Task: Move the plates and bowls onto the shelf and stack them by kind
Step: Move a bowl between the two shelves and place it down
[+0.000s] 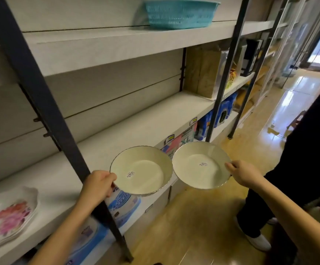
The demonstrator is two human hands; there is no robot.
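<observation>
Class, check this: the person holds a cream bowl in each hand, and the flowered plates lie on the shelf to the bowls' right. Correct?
Not quite. The head view shows the flowered plates on the shelf to the bowls' left. The rest holds: the left hand grips one cream bowl, the right hand the second bowl.

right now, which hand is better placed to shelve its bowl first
Left, likely. The left hand holds the left bowl at the shelf edge; the right hand holds the right bowl out over the floor, farther off.
</observation>
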